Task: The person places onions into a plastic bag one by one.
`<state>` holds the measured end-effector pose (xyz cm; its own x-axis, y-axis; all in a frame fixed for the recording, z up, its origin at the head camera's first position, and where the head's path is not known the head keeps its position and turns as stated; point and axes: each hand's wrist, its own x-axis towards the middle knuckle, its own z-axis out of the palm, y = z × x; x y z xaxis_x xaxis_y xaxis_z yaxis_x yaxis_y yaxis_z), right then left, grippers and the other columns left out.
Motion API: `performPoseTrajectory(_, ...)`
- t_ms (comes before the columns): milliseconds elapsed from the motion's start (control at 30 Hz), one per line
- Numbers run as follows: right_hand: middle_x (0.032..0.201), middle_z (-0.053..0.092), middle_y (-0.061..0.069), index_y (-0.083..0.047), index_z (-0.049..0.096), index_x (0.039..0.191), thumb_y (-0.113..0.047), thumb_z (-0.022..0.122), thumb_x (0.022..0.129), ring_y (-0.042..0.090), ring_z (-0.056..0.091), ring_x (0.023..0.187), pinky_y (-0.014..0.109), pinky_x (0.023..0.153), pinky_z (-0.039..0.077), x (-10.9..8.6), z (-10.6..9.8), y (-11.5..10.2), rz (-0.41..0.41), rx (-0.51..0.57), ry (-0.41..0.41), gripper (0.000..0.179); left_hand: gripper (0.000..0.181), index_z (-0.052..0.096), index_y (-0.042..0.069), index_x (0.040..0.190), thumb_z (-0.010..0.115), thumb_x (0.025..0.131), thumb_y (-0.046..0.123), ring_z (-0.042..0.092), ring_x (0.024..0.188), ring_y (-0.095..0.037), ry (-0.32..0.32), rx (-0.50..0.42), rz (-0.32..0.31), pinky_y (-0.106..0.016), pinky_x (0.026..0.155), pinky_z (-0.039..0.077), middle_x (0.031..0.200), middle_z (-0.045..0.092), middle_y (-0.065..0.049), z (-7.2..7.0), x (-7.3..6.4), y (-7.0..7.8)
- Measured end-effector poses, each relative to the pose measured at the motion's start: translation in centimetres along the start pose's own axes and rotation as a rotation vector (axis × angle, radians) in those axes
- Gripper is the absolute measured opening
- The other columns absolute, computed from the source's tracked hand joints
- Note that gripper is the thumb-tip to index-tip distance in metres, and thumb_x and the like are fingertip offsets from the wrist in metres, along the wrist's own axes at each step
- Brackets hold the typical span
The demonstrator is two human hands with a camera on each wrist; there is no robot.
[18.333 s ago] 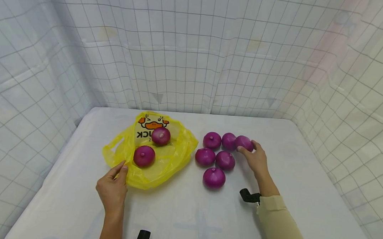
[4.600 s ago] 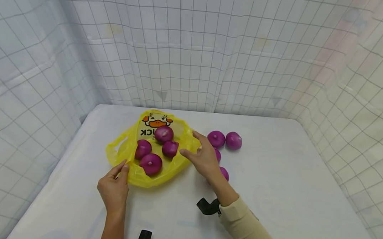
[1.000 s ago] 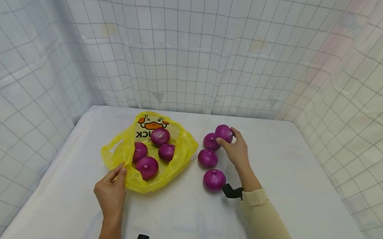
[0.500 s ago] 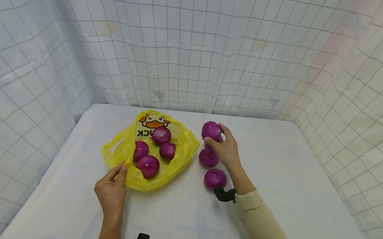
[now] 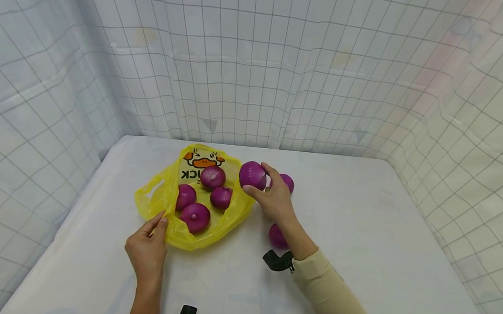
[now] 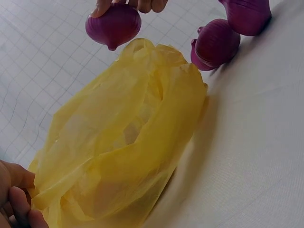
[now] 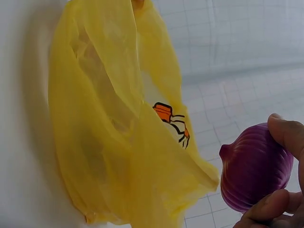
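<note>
In the head view, the left hand [image 5: 147, 248] pinches the near left edge of the bag [image 5: 242, 208] between thumb and fingertips, probably to steady the light film and hold its mouth spread. Four loose onions [image 5: 195, 218] sit inside, below the duck print [image 5: 203, 161]. The right hand [image 5: 277, 198] holds another, the lifted onion [image 5: 252, 176], over the bag's right edge, thumb on the near side and a finger on the far side, spread just as wide as the onion itself. That forearm slants in from the lower right, its sleeve [image 5: 330, 291] ending at the wrist; the left one rises nearly straight from the bottom. On the table [image 5: 370, 228], a far onion [image 5: 288, 182] and a near onion [image 5: 277, 238] peep out from behind the right arm (whether a third hides there, I can't tell). From the left wrist, the lifted onion hangs nub down just past the bag, gripped from above, it seems so its underside is free. From the right wrist, thumb and fingers clasp opposite sides, the nub towards the bag.
</note>
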<state>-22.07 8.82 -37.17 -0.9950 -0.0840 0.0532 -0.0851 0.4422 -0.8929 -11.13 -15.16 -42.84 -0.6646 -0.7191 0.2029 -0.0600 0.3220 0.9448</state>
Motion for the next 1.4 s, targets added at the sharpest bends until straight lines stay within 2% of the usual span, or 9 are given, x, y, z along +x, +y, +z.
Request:
performPoseTrajectory(67, 0.146, 0.043, -0.004, -0.033, 0.038, 0.143, -0.046, 0.076, 0.075, 0.023, 0.055, 0.105, 0.039, 0.092, 0.051, -0.1, 0.5, -0.3, 0.0, 0.015, -0.013, 0.079, 0.029, 0.072, 0.006, 0.107, 0.066, 0.088, 0.027, 0.053, 0.055, 0.016, -0.001, 0.001, 0.001, -0.005, 0.052, 0.045, 0.105, 0.071, -0.017, 0.0, 0.0, 0.0)
performPoseTrajectory(267, 0.148, 0.041, -0.005, -0.032, 0.037, 0.143, -0.048, 0.075, 0.074, 0.02, 0.048, 0.126, 0.042, 0.102, 0.046, -0.6, 1.8, -1.0, -0.04, 0.036, -0.059, 0.08, 0.028, 0.073, 0.007, 0.106, 0.067, 0.087, 0.027, 0.051, 0.048, 0.009, -0.006, -0.002, 0.007, -0.008, 0.046, 0.044, 0.103, 0.071, -0.018, 0.0, 0.0, 0.0)
performPoseTrajectory(533, 0.147, 0.041, -0.002, -0.031, 0.037, 0.143, -0.047, 0.076, 0.074, 0.021, 0.046, 0.13, 0.042, 0.103, 0.045, -0.9, 3.8, -2.3, -0.084, 0.011, -0.122, 0.081, 0.028, 0.072, 0.007, 0.107, 0.067, 0.088, 0.026, 0.052, 0.05, 0.011, -0.002, 0.009, 0.001, -0.007, 0.048, 0.044, 0.103, 0.071, -0.019, -0.2, 0.0, 0.2)
performPoseTrajectory(667, 0.146, 0.043, -0.002, -0.029, 0.037, 0.144, -0.044, 0.076, 0.076, 0.021, 0.047, 0.129, 0.042, 0.102, 0.046, -1.0, 4.9, -2.7, -0.106, -0.03, -0.142, 0.08, 0.028, 0.073, 0.008, 0.107, 0.066, 0.088, 0.027, 0.05, 0.045, 0.007, 0.0, 0.016, 0.004, -0.009, 0.045, 0.043, 0.103, 0.071, -0.019, -0.3, 0.0, 0.1)
performPoseTrajectory(933, 0.144, 0.046, 0.0, -0.027, 0.036, 0.145, -0.042, 0.076, 0.077, 0.021, 0.051, 0.123, 0.04, 0.1, 0.048, -0.7, 7.0, -2.9, -0.111, -0.073, -0.194, 0.081, 0.027, 0.073, 0.007, 0.106, 0.067, 0.088, 0.026, 0.05, 0.046, 0.008, -0.005, 0.011, 0.001, -0.009, 0.045, 0.043, 0.103, 0.071, -0.016, -0.1, -0.2, 0.3)
performPoseTrajectory(1200, 0.139, 0.05, 0.004, -0.018, 0.038, 0.144, -0.043, 0.076, 0.076, 0.022, 0.053, 0.121, 0.041, 0.099, 0.049, -0.3, 8.2, -3.1, -0.136, -0.154, -0.204, 0.081, 0.026, 0.073, 0.006, 0.105, 0.067, 0.087, 0.023, 0.053, 0.053, 0.016, -0.001, 0.004, 0.02, -0.006, 0.049, 0.044, 0.102, 0.071, -0.017, 0.0, -0.3, 0.4)
performPoseTrajectory(1400, 0.139, 0.05, 0.004, -0.017, 0.037, 0.144, -0.042, 0.075, 0.077, 0.022, 0.052, 0.122, 0.04, 0.1, 0.047, 0.1, 9.1, -2.8, -0.136, -0.212, -0.215, 0.081, 0.024, 0.073, 0.005, 0.104, 0.067, 0.087, 0.021, 0.053, 0.059, 0.02, 0.01, 0.007, 0.025, -0.004, 0.052, 0.045, 0.101, 0.072, -0.016, -0.1, -0.3, 0.5)
